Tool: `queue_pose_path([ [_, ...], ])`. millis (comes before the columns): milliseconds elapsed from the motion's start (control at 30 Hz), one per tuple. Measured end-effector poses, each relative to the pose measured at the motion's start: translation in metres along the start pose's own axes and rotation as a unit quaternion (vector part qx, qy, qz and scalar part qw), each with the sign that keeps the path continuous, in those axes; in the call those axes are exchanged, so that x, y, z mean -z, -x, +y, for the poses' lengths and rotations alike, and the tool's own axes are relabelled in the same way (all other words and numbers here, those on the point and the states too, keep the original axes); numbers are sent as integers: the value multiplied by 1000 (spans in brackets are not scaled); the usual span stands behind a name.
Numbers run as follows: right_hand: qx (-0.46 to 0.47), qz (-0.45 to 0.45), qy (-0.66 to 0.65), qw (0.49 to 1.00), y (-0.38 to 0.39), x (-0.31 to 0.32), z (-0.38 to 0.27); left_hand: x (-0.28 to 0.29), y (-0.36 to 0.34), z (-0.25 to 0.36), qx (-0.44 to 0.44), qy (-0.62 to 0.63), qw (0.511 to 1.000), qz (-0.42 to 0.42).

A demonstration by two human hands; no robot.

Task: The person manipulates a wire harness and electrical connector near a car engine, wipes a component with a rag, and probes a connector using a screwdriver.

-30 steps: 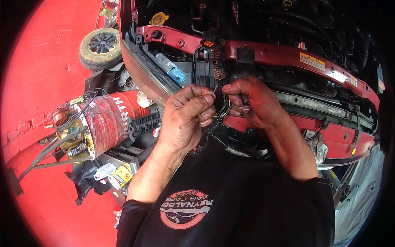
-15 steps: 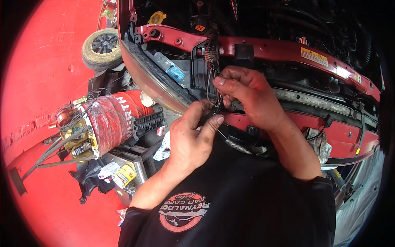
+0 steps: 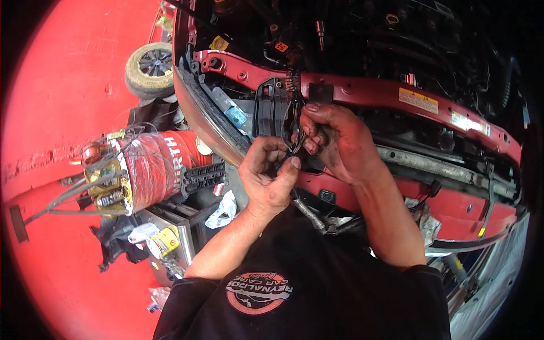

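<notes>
A bundle of thin wires (image 3: 293,116) hangs from a dark corrugated wiring harness (image 3: 293,81) that crosses the car's red front crossmember (image 3: 362,93). The lower end of the wires is pinched between the thumb and fingers of my left hand (image 3: 266,178). Just above and to the right, my right hand (image 3: 343,139) has its fingers curled around the same wires, thumb on top. Both hands look smudged with dark grease. What exactly sits between the left fingertips is too small to make out. Below them, a grey ribbed conduit (image 3: 309,211) runs toward my black shirt.
The headlight (image 3: 205,122) is left of my hands, with a pale blue-labelled item (image 3: 229,107) beside it. A red drum (image 3: 156,164) with tangled cables, a metal stand (image 3: 178,226) and a wheel (image 3: 150,69) are farther left. The bumper beam (image 3: 436,167) extends right.
The view has shifted a little, so the car and drum appear displaced. My right hand has opened its thumb-and-finger pinch somewhat and curls around the wires; my left keeps its pinch.
</notes>
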State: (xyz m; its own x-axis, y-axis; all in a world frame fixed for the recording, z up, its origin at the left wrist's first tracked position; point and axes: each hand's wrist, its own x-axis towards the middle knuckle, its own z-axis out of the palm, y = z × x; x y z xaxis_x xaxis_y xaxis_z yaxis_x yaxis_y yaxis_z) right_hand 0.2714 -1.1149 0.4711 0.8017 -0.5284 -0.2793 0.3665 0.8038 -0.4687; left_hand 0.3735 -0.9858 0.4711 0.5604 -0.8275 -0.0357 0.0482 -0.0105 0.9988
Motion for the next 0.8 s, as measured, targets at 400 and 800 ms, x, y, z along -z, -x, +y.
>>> queue_pose_path([
  [400, 42, -4, 112, 993, -1, -5, 11, -14, -9, 84, -76, -558, 825, 37],
  [800, 20, 25, 42, 999, -4, -4, 11, -5, -15, 46, 147, 54, 987, 35],
])
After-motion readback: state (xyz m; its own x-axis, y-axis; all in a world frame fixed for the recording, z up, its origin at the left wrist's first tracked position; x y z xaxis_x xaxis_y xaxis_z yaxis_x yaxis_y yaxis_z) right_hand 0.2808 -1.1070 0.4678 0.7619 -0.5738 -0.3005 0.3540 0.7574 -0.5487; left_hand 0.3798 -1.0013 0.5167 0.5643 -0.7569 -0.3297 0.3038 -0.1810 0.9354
